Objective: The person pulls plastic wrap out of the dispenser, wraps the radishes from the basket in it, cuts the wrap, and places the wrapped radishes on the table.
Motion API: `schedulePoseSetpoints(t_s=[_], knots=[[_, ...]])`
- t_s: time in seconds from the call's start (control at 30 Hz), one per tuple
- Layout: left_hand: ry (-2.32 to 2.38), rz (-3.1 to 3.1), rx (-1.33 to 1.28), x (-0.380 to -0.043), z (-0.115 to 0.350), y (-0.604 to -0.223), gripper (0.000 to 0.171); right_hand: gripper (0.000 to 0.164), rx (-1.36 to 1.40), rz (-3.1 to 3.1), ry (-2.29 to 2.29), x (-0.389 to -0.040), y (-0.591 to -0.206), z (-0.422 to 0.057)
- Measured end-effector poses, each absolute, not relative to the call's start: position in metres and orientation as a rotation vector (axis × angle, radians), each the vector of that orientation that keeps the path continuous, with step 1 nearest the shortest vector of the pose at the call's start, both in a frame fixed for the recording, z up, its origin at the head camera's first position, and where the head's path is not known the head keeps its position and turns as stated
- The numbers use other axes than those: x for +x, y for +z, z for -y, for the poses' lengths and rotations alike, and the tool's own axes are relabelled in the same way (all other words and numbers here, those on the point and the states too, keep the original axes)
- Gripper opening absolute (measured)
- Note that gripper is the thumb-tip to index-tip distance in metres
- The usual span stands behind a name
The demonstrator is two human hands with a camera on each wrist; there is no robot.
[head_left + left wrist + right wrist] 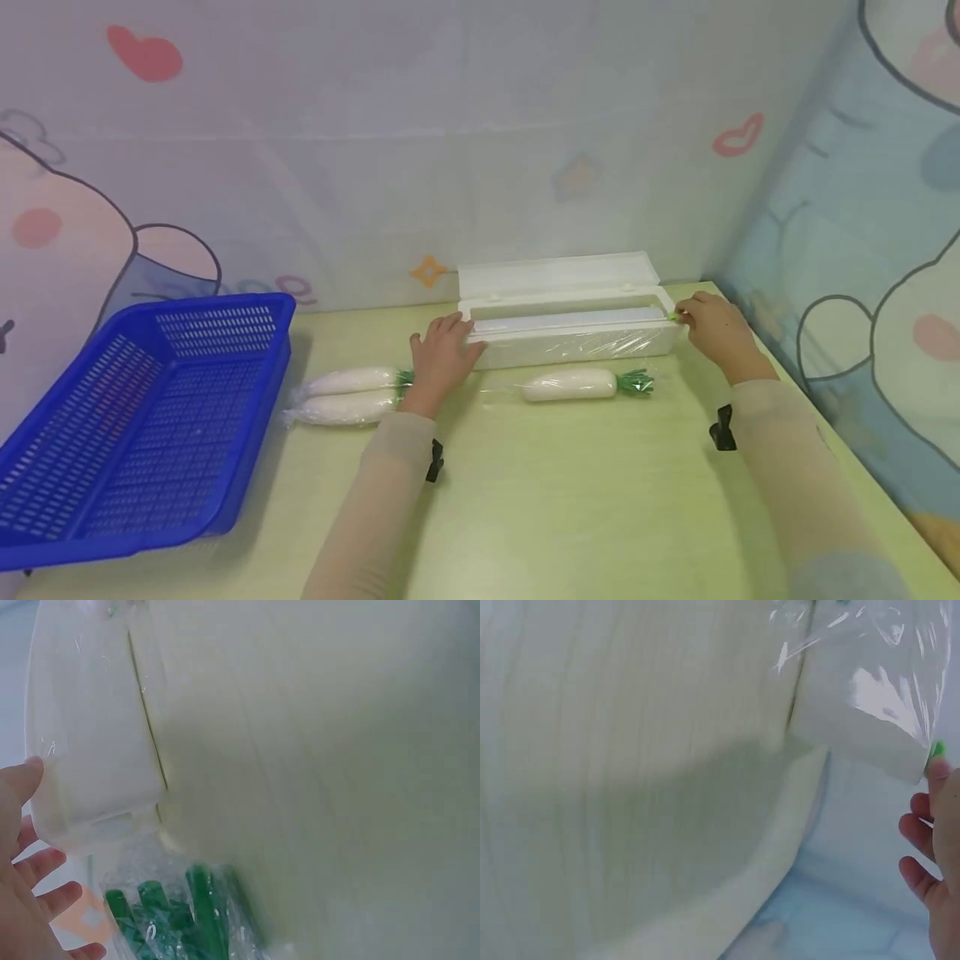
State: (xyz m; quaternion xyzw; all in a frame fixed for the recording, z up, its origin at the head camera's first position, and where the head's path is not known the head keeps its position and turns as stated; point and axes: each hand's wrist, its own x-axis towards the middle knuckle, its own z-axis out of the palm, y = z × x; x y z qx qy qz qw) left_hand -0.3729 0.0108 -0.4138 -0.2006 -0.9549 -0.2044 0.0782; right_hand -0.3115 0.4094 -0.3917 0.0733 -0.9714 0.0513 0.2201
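A white cling film box stands at the back of the table with its lid raised. My left hand rests at the box's left end. In the left wrist view its thumb touches the front face while the other fingers spread beside the end. At the opposite end, my right hand pinches the small green slide cutter. Clear film hangs down the box front. Before the box lies a white radish with green stalk stubs.
Two film-wrapped white radishes lie side by side left of my left hand. A blue plastic basket stands farther left. Patterned cloth rises behind the table, whose right edge runs beside my right forearm.
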Motion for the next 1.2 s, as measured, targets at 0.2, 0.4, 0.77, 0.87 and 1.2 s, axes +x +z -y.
schedulePoseSetpoints(t_s=[0.2, 0.4, 0.77, 0.87, 1.2], knots=[[-0.672, 2.835, -0.591, -0.371, -0.011, -0.415, 0.053, 0.03, 0.044, 2.831, 0.398, -0.304, -0.39, -0.407], [-0.876, 2.743, -0.589, -0.369, -0.012, -0.418, 0.044, 0.057, -0.24, 2.747, 0.953, -0.297, -0.399, -0.39], [-0.901, 2.587, -0.639, -0.364, -0.023, -0.419, 0.021, 0.051, -0.386, 2.52, 1.135, -0.3, -0.408, -0.378], [-0.864, 2.581, -0.624, -0.365, -0.023, -0.418, 0.018, 0.046, -0.365, 2.518, 1.141, -0.298, -0.408, -0.379], [-0.802, 2.547, -0.633, -0.361, -0.022, -0.417, 0.011, 0.037, -0.332, 2.512, 1.175, -0.295, -0.411, -0.386]])
